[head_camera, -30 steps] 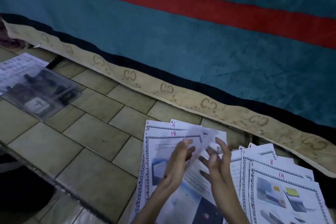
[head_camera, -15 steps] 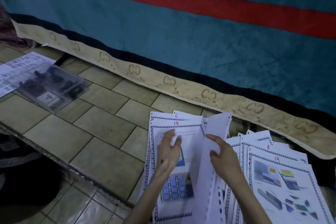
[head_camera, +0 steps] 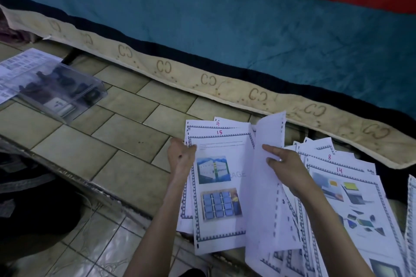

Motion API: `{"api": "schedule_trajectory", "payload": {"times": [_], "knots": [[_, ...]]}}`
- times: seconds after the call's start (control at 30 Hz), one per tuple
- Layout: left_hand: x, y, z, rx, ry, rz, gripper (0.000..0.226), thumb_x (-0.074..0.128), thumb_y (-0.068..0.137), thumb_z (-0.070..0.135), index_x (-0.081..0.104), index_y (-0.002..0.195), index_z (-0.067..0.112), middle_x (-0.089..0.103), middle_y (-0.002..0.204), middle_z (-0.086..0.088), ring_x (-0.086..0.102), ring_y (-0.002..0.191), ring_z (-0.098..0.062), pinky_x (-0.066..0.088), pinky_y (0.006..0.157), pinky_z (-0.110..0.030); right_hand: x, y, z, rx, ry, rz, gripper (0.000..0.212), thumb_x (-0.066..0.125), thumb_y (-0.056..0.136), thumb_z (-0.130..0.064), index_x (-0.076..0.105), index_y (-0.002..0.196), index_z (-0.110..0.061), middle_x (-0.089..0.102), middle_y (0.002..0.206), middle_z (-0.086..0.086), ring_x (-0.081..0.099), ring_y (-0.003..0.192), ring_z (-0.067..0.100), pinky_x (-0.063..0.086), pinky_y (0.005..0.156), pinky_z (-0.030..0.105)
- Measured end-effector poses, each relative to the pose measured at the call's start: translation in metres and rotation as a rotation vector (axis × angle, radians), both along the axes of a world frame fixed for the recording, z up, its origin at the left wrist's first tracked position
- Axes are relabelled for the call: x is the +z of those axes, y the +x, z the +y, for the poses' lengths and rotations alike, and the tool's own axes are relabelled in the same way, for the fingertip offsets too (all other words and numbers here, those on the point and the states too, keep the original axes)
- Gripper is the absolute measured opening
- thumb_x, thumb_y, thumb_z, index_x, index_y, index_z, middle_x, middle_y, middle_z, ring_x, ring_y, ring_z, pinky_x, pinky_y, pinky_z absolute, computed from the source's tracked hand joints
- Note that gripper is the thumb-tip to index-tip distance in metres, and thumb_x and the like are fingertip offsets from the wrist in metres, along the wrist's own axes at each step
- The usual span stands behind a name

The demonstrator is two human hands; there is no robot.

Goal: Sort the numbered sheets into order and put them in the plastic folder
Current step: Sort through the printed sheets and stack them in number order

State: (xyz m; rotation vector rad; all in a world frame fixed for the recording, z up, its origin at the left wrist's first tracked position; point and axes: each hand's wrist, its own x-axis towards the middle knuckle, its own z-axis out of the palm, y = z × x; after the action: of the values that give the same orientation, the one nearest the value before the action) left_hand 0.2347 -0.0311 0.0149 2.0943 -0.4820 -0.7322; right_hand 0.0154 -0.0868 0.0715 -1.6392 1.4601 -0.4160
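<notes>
Two piles of numbered sheets lie on the tiled floor. The left pile shows sheet 15 [head_camera: 219,186] on top, with sheet 4 [head_camera: 218,123] peeking out behind it. My left hand [head_camera: 181,157] grips the left edge of that pile near its top. My right hand [head_camera: 287,168] holds a sheet [head_camera: 265,198] turned up on edge, blank back facing me, between the piles. The right pile is fanned, with sheet 14 [head_camera: 351,204] on top and sheet 8 [head_camera: 329,157] behind it. A clear plastic folder [head_camera: 60,90] lies at the far left.
A mattress with a teal and red blanket [head_camera: 247,29] and a beige patterned edge [head_camera: 209,81] runs along the back. A printed sheet [head_camera: 24,63] lies under the folder. Dark cloth [head_camera: 24,198] sits at the lower left, past a floor step.
My right hand has lifted the top sheet off the left pile and swung it rightward onto its edge, uncovering sheet 15. My left hand moved from the pile's middle to its left edge.
</notes>
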Motion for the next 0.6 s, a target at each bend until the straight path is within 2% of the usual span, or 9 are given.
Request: {"api": "schedule_trajectory", "payload": {"times": [0.07, 0.17, 0.27, 0.33, 0.37, 0.43, 0.5, 0.57, 0.6], "knots": [[0.003, 0.002, 0.000, -0.026, 0.027, -0.002, 0.012, 0.063, 0.085, 0.013, 0.062, 0.085, 0.001, 0.064, 0.095, -0.009, 0.055, 0.081, -0.018, 0.038, 0.068, -0.023, -0.004, 0.001, 0.000, 0.001, 0.011, -0.028, 0.041, 0.046, 0.094, -0.003, 0.053, 0.132, -0.017, 0.062, 0.118, 0.022, 0.060, 0.083, 0.033, 0.043, 0.062, 0.030], [0.009, 0.001, -0.001, -0.065, 0.006, -0.024, 0.021, 0.063, 0.085, 0.012, 0.065, 0.103, 0.002, 0.065, 0.100, -0.005, 0.054, 0.082, -0.015, 0.036, 0.071, -0.019, -0.009, 0.003, 0.000, 0.012, 0.010, -0.046, 0.040, 0.046, 0.095, -0.006, 0.052, 0.132, -0.019, 0.060, 0.121, 0.014, 0.050, 0.070, 0.021, 0.039, 0.051, 0.022], [0.018, -0.004, 0.002, -0.074, -0.058, -0.130, 0.019, 0.065, 0.084, 0.015, 0.067, 0.100, 0.005, 0.070, 0.098, -0.005, 0.057, 0.078, -0.013, 0.037, 0.068, -0.019, -0.011, 0.003, 0.000, 0.040, -0.001, -0.046, 0.040, 0.047, 0.096, -0.008, 0.051, 0.134, -0.017, 0.059, 0.122, 0.010, 0.046, 0.055, 0.009, 0.037, 0.043, 0.009], [0.028, -0.011, 0.002, -0.079, -0.113, -0.164, 0.016, 0.068, 0.082, 0.019, 0.069, 0.095, 0.008, 0.070, 0.091, -0.001, 0.059, 0.076, -0.011, 0.041, 0.069, -0.019, -0.010, 0.002, 0.001, 0.052, -0.005, -0.052, 0.040, 0.048, 0.095, -0.009, 0.051, 0.134, -0.016, 0.053, 0.135, 0.009, 0.052, 0.065, 0.003, 0.039, 0.050, 0.006], [0.033, -0.016, -0.001, -0.106, -0.138, -0.150, 0.014, 0.069, 0.082, 0.020, 0.070, 0.092, 0.010, 0.069, 0.087, 0.001, 0.060, 0.074, -0.010, 0.045, 0.068, -0.019, -0.010, 0.001, 0.002, 0.060, -0.001, -0.062, 0.039, 0.049, 0.095, -0.010, 0.051, 0.134, -0.015, 0.048, 0.141, 0.008, 0.059, 0.081, 0.006, 0.042, 0.060, 0.006], [0.042, -0.029, -0.009, -0.185, -0.198, 0.029, 0.009, 0.071, 0.081, 0.021, 0.067, 0.084, 0.014, 0.068, 0.085, 0.001, 0.063, 0.069, -0.010, 0.055, 0.064, -0.022, -0.005, 0.000, 0.005, 0.079, 0.020, -0.103, 0.040, 0.052, 0.095, -0.019, 0.050, 0.135, -0.015, 0.042, 0.146, 0.004, 0.050, 0.117, 0.010, 0.043, 0.071, 0.007], [0.050, -0.046, -0.019, -0.245, -0.236, 0.275, 0.007, 0.069, 0.082, 0.017, 0.063, 0.081, 0.015, 0.069, 0.092, -0.007, 0.066, 0.076, -0.018, 0.060, 0.071, -0.036, 0.000, 0.000, 0.009, 0.097, 0.075, -0.159, 0.050, 0.057, 0.091, -0.034, 0.048, 0.137, -0.018, 0.041, 0.146, -0.001, 0.043, 0.123, 0.007, 0.044, 0.066, 0.007], [0.055, -0.065, -0.030, -0.310, -0.232, 0.358, 0.004, 0.065, 0.085, 0.012, 0.061, 0.087, 0.012, 0.069, 0.097, -0.013, 0.068, 0.078, -0.024, 0.058, 0.073, -0.046, 0.004, 0.000, 0.013, 0.130, 0.114, -0.166, 0.063, 0.062, 0.084, -0.041, 0.043, 0.140, -0.018, 0.044, 0.142, -0.003, 0.042, 0.128, 0.011, 0.041, 0.079, 0.014], [0.057, -0.074, -0.035, -0.345, -0.231, 0.387, 0.005, 0.063, 0.086, 0.011, 0.061, 0.091, 0.010, 0.069, 0.094, -0.014, 0.069, 0.074, -0.023, 0.059, 0.072, -0.045, 0.004, 0.000, 0.013, 0.146, 0.105, -0.158, 0.064, 0.066, 0.082, -0.039, 0.045, 0.138, -0.018, 0.049, 0.134, -0.005, 0.045, 0.126, 0.012, 0.039, 0.084, 0.016]]}}
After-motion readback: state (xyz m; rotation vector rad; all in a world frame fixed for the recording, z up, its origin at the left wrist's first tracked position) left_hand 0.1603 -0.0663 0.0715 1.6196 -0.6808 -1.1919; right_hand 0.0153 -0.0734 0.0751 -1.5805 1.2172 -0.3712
